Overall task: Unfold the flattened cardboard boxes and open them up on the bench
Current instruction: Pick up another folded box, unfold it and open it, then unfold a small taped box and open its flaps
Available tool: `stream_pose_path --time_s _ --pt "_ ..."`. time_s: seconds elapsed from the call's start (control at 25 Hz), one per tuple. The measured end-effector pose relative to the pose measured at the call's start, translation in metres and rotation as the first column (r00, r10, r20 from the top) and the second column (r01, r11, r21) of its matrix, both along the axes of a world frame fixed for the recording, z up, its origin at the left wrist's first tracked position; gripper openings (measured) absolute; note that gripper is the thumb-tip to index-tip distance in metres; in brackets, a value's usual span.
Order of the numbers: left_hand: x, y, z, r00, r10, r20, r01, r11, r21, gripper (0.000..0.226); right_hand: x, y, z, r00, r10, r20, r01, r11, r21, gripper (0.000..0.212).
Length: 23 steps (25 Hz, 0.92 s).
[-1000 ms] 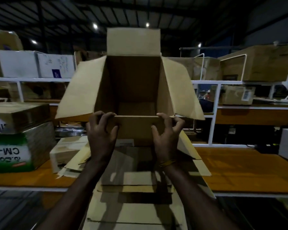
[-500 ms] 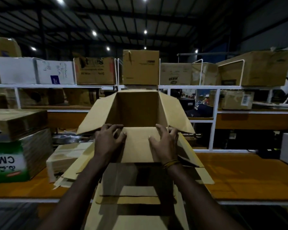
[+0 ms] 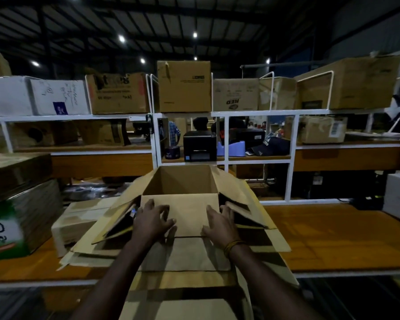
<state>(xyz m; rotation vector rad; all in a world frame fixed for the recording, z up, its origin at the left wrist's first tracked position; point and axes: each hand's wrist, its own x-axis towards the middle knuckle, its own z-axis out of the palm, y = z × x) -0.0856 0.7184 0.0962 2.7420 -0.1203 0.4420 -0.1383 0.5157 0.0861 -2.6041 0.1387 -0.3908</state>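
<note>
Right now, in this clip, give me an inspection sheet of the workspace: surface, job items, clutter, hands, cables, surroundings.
Surface: orange bench top, partly covered by cardboard.
Job's things: opened box standing on flattened cardboard sheets, side flaps splayed outward, near flap folded down.
Clutter: green-and-white carton at left under a brown box; pale flat box beside the sheets.
Hands: left hand and right hand rest spread on the near flap.
Cables: dark lead at the bench's rear right.
Surroundings: white shelving holding cartons, a black printer, a cap; dim warehouse.

Dim; ceiling lamps glare; edges perhaps blurred.
</note>
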Motion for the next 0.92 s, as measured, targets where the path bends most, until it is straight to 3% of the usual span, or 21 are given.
stream_pose_path --time_s 0.12,0.28,0.4,0.56,0.72,0.92 --pt "-0.009 -0.027 -0.003 1.000 -0.001 -0.006 0.001 1.000 0.013 0.063 -0.003 -0.010 -0.008 0.999 0.049 0.023 -0.050 0.998 0.034 0.069" --pt "-0.022 -0.072 -0.006 0.993 -0.116 0.016 0.116 0.993 -0.036 0.060 -0.015 -0.041 -0.018 0.981 0.086 0.171 -0.108 0.986 0.124 0.058" --pt "-0.035 -0.118 -0.013 0.979 -0.195 0.067 0.197 0.980 -0.017 0.059 -0.027 -0.080 -0.024 0.981 0.079 0.176 -0.106 0.984 0.146 0.056" --pt "-0.049 -0.198 -0.026 0.954 -0.278 0.108 0.276 0.961 0.035 0.060 -0.050 -0.160 -0.039 0.990 0.030 0.139 -0.052 0.986 0.157 0.055" --pt "-0.067 -0.299 -0.045 0.956 -0.287 0.054 0.288 0.958 -0.007 0.062 -0.076 -0.251 -0.056 0.992 -0.053 0.113 0.038 0.991 0.132 0.059" --pt "-0.097 -0.436 -0.068 0.899 -0.436 0.036 0.437 0.899 -0.031 0.067 -0.113 -0.380 -0.071 0.985 -0.156 0.080 0.147 0.983 0.108 0.061"
